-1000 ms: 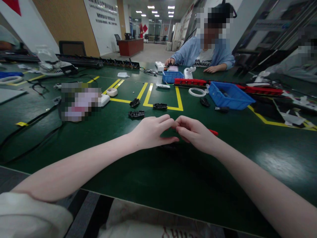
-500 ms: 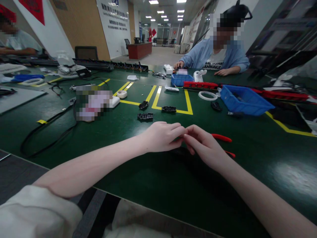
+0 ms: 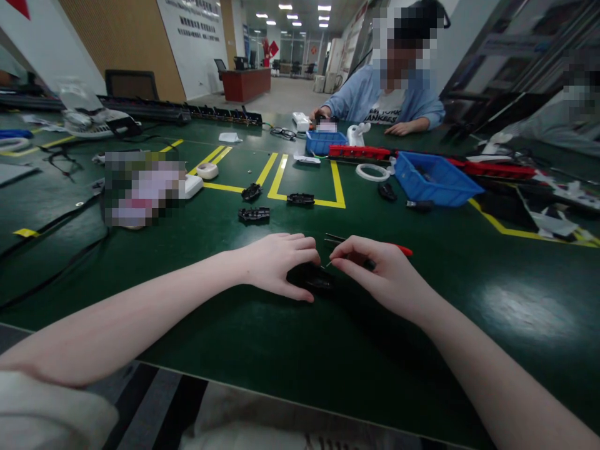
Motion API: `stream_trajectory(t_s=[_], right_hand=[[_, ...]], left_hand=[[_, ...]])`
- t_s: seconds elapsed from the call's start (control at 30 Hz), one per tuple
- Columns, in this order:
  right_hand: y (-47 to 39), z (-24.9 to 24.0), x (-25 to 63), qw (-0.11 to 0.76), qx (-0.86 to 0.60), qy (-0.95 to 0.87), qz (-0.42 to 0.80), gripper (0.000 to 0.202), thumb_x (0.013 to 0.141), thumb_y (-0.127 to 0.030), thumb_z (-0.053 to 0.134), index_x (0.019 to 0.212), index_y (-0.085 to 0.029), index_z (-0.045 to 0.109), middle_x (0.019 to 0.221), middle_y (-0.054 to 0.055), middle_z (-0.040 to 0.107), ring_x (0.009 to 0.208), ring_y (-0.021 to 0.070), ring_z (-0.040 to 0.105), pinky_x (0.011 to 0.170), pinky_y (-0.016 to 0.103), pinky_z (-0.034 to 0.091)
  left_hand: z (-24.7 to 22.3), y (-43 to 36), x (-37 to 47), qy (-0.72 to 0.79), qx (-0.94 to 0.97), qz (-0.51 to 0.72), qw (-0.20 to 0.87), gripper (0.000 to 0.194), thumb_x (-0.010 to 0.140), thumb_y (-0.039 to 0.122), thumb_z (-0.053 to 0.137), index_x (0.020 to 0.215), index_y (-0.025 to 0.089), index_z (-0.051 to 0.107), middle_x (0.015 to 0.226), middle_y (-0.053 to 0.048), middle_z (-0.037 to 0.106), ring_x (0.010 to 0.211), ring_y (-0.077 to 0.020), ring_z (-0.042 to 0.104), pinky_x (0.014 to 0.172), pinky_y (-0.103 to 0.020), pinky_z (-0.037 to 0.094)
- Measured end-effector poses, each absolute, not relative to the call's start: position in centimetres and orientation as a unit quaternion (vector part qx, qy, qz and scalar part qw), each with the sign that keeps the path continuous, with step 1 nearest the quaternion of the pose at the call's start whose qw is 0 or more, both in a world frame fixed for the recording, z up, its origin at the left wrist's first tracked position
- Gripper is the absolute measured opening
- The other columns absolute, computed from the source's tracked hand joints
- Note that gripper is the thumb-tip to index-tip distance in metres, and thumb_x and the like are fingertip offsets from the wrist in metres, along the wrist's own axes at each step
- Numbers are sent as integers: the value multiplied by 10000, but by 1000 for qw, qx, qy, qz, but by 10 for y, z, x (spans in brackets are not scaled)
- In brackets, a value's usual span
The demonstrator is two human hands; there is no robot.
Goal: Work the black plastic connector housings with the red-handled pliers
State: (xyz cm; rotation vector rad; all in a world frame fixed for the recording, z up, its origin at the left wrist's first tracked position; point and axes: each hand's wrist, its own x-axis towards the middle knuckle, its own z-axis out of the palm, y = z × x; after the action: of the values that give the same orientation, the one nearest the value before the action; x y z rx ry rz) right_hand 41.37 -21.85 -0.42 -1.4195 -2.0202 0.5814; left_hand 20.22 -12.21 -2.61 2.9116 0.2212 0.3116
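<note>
Black part (image 3: 321,281), long axis roughly crosswise

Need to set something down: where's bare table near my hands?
Bare tabletop lies between your left forearm and the near edge, and right of your right forearm, short of the rightmost yellow tape. Crowded around your left hand and right hand: black plastic part, red-handled pliers.

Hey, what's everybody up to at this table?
A person's right hand pinches a small thin piece beside a black part. The left hand is spread over that part; whether its grip is closed on it is hidden. A red-handled tool lies just beyond the right hand. Three more black parts lie farther off. Another person is across the table.
</note>
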Motion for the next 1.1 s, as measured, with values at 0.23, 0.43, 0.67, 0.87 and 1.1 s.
stream_trajectory(t_s=[0.23, 0.43, 0.67, 0.87, 1.1], right_hand=[[-223, -1, 411, 277, -495, -785, 249, 85, 874, -225, 597, 877, -191, 675, 830, 27, 665, 690, 151, 592, 630, 284, 471], [-224, -3, 410, 284, -461, -812, 218, 69, 871, -202, 610, 863, -195, 678, 919, 45, 617, 800, 166, 598, 716, 298, 484], [-222, -12, 412, 241, -467, -822, 221, 81, 866, -198, 621, 877, -198, 701, 918, 41, 614, 810, 168, 599, 721, 300, 464], [-220, -16, 410, 238, -470, -820, 223, 81, 874, -188, 610, 874, -188, 691, 901, 38, 605, 765, 155, 576, 673, 288, 445], [-221, -19, 407, 237, -469, -821, 222, 54, 873, -160, 606, 868, -171, 659, 916, 43, 621, 804, 159, 591, 704, 287, 450]], left_hand=[[-32, -127, 205, 76, 985, 111, 105, 370, 866, 469, 640, 1079, 175, 567, 1020, -50, 612, 816, -191, 606, 659, -281, 419], [-35, -125, 205, 59, 986, 147, 57, 325, 864, 464, 645, 993, 174, 576, 937, -46, 619, 792, -185, 586, 715, -289, 414], [-37, -122, 205, 52, 987, 136, 65, 428, 845, 557, 652, 998, 161, 597, 903, -33, 622, 770, -186, 593, 687, -288, 403], [-36, -119, 205, 50, 990, 97, 93, 538, 763, 653, 685, 960, 158, 606, 868, -24, 615, 754, -186, 587, 617, -274, 371], [-37, -117, 206, 54, 988, 94, 112, 540, 763, 663, 676, 973, 171, 608, 892, -32, 629, 797, -200, 607, 638, -271, 376]])
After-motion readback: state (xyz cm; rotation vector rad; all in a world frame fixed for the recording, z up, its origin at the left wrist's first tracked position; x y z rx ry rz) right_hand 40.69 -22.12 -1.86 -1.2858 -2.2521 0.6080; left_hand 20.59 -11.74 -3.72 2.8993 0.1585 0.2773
